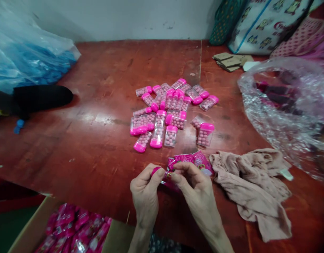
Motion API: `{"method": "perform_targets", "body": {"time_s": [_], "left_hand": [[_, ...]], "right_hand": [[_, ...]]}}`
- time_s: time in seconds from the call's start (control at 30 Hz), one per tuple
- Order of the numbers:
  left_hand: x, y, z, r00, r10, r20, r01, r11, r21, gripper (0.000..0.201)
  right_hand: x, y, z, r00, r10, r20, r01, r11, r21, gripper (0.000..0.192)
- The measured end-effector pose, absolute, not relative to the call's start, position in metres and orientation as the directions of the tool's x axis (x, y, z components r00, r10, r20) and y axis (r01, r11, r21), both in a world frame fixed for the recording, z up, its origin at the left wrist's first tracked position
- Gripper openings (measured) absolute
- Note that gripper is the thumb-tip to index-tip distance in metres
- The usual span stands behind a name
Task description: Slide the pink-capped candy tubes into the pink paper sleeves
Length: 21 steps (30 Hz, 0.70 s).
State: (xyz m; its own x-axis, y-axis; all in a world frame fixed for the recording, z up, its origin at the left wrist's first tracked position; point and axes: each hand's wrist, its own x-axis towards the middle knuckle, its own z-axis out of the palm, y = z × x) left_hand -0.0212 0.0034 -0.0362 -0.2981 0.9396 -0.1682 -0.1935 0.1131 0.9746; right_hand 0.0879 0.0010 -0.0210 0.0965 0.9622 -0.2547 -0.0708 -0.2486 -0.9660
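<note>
Tabletop point(104, 70), left hand point(146, 189) and right hand point(194, 183) pinching pink item point(156, 170), bag lettering point(281, 25) blurred.

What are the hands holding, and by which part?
Left hand pinches a small pink item by one end; right hand is at its other end. Its identity is unclear.

This looks like a small packing workshop: a worn wooden table point(106, 66) carries many identical pink-capped containers point(160, 118) at its middle, a big clear plastic sack point(17, 21) of blue pieces point(46, 66) at its left end and flat cardboard pieces point(230, 63) at its far right. Below the table's near left edge, an open carton point(30, 226) holds heaped glossy pink packets point(74, 228).
</note>
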Motion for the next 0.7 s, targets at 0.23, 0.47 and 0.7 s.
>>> {"method": "perform_targets", "body": {"time_s": [0.23,0.47,0.7], "left_hand": [[-0.023,0.004,-0.028,-0.289,0.957,-0.004,-0.028,-0.005,1.0,0.009],[-0.038,0.015,-0.035,-0.391,0.877,-0.28,-0.368,0.129,0.921,0.006],[-0.05,0.021,-0.025,-0.423,0.812,-0.403,-0.571,0.107,0.814,0.015]], "right_hand": [[0.08,-0.004,-0.024,0.161,0.965,-0.205,0.043,-0.214,-0.976,0.025],[0.099,0.015,-0.017,0.355,0.924,0.139,0.545,-0.084,-0.834,0.024],[0.128,0.065,-0.038,0.435,0.846,0.308,0.687,-0.091,-0.721,0.041]]}}
